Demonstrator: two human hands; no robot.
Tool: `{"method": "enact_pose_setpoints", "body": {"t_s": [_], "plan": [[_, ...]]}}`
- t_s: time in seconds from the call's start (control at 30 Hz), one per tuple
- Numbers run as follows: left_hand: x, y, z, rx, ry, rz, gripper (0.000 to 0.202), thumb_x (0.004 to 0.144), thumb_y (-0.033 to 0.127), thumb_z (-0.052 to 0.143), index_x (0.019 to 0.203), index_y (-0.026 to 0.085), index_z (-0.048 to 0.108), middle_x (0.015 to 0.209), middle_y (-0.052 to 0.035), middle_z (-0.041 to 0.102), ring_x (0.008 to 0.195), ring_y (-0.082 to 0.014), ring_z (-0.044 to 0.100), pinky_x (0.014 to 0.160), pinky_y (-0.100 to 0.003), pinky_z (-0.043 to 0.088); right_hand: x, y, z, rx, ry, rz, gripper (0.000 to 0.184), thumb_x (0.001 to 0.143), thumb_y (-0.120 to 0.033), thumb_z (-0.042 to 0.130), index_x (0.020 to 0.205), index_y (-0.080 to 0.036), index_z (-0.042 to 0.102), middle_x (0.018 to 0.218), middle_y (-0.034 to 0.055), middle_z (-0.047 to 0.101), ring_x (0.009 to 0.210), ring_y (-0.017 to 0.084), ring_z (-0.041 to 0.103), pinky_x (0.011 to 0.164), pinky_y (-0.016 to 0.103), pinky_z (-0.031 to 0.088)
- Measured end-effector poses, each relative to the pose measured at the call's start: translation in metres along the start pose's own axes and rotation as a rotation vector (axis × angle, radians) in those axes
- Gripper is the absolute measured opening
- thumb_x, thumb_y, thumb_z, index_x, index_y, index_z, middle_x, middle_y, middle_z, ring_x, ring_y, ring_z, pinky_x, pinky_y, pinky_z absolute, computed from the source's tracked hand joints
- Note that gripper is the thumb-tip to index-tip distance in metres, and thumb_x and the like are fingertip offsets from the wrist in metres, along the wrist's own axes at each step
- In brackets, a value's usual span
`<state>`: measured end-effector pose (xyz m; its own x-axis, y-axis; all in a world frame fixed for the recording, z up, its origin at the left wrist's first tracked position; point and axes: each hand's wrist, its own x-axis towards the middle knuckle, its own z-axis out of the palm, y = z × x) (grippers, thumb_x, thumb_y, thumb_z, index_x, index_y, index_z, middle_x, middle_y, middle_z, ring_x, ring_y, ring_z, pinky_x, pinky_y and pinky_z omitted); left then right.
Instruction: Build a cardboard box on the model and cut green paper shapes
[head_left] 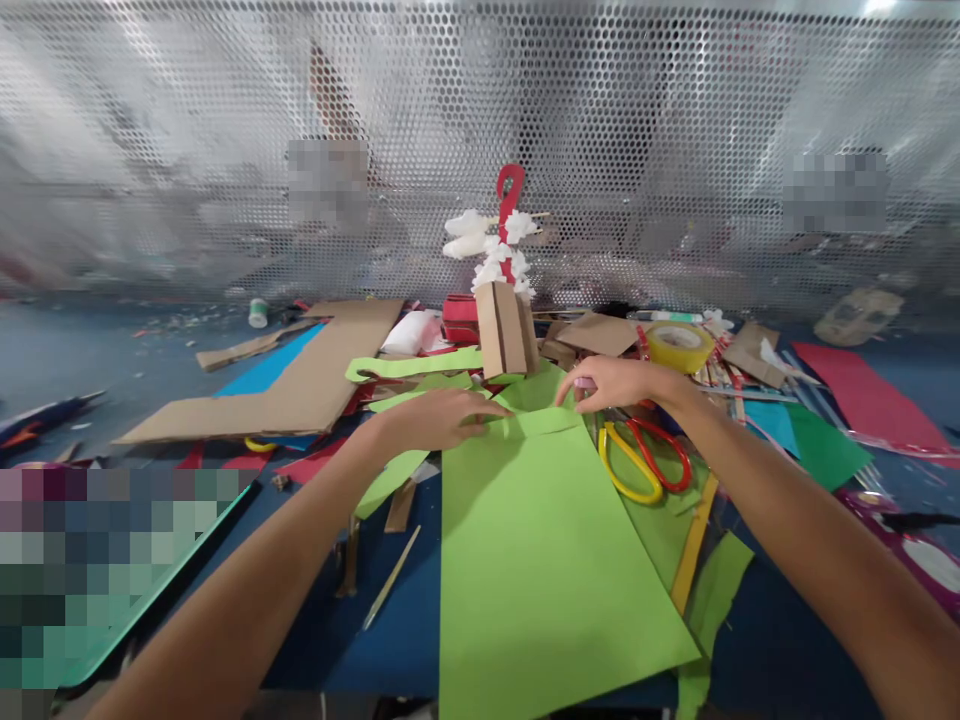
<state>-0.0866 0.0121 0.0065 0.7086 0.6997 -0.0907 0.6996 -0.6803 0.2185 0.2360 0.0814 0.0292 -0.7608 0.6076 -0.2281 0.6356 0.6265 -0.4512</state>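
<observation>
A large sheet of light green paper lies in front of me, with a narrow strip folded over along its far edge. My left hand is closed at the left end of that fold, its fingertips pinching the paper. At the right end, my right hand bends its fingers down onto the fold, closed on the sheet. Something small and pinkish shows at its fingers; I cannot make out what. Just beyond the hands stands a cardboard piece, topped with white fluffy bits and a red curved strip.
Scissors with yellow and red handles lie beside the sheet's right edge, near a yellow strip. Cardboard lies left, a tape roll back right. A thin stick rests front left. A perforated metal screen closes the back.
</observation>
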Motion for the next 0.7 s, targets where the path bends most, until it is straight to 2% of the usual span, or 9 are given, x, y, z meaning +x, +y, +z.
{"method": "enact_pose_setpoints", "body": {"t_s": [0.13, 0.23, 0.37, 0.43, 0.53, 0.7], "plan": [[0.001, 0.003, 0.006, 0.134, 0.028, 0.006, 0.041, 0.106, 0.022, 0.055, 0.144, 0.029, 0.070, 0.131, -0.0075, 0.078, 0.116, -0.0251, 0.073, 0.089, -0.029, 0.054, 0.002, -0.009, 0.002, -0.038, 0.005, 0.036, 0.048, 0.078, -0.020, 0.067, 0.123, -0.016, 0.083, 0.084, 0.0026, 0.073, 0.070, 0.015, 0.058, 0.064, 0.025, 0.039], [0.003, 0.005, 0.011, 0.261, 0.101, 0.026, 0.042, 0.102, 0.017, 0.060, 0.140, 0.028, 0.072, 0.125, -0.0099, 0.077, 0.117, -0.0267, 0.072, 0.097, -0.034, 0.055, 0.002, -0.012, 0.002, -0.069, 0.010, 0.048, 0.048, 0.077, -0.019, 0.068, 0.122, -0.016, 0.084, 0.089, 0.0038, 0.076, 0.072, 0.015, 0.060, 0.064, 0.024, 0.041], [0.005, 0.009, 0.016, 0.380, 0.189, 0.178, 0.071, 0.090, 0.000, 0.063, 0.152, 0.033, 0.061, 0.145, -0.0106, 0.066, 0.136, -0.0298, 0.063, 0.113, -0.041, 0.049, 0.001, -0.014, 0.002, -0.111, 0.013, 0.053, 0.048, 0.077, -0.017, 0.068, 0.122, -0.017, 0.084, 0.092, 0.0044, 0.078, 0.073, 0.016, 0.062, 0.065, 0.024, 0.042], [0.006, 0.010, 0.018, 0.367, 0.158, 0.263, 0.083, 0.085, -0.007, 0.060, 0.156, 0.035, 0.057, 0.156, -0.0072, 0.061, 0.141, -0.0275, 0.060, 0.115, -0.039, 0.048, 0.001, -0.015, 0.002, -0.121, 0.011, 0.059, 0.048, 0.077, -0.016, 0.068, 0.122, -0.018, 0.084, 0.093, 0.0047, 0.078, 0.074, 0.016, 0.064, 0.065, 0.024, 0.042], [0.009, 0.011, 0.020, 0.305, 0.104, 0.322, 0.080, 0.084, -0.007, 0.058, 0.155, 0.031, 0.058, 0.161, -0.0049, 0.059, 0.143, -0.0254, 0.060, 0.115, -0.036, 0.049, 0.001, -0.017, 0.002, -0.146, 0.015, 0.069, 0.048, 0.077, -0.015, 0.068, 0.122, -0.019, 0.084, 0.092, 0.0044, 0.078, 0.073, 0.016, 0.063, 0.064, 0.024, 0.040], [0.020, 0.014, 0.026, 0.155, 0.142, 0.338, 0.068, 0.084, -0.005, 0.055, 0.144, 0.024, 0.067, 0.150, -0.0065, 0.069, 0.137, -0.0239, 0.065, 0.115, -0.036, 0.050, 0.001, -0.021, 0.002, -0.195, 0.008, 0.068, 0.045, 0.077, -0.013, 0.068, 0.119, -0.019, 0.084, 0.089, 0.0032, 0.077, 0.068, 0.015, 0.059, 0.060, 0.025, 0.035]]}}
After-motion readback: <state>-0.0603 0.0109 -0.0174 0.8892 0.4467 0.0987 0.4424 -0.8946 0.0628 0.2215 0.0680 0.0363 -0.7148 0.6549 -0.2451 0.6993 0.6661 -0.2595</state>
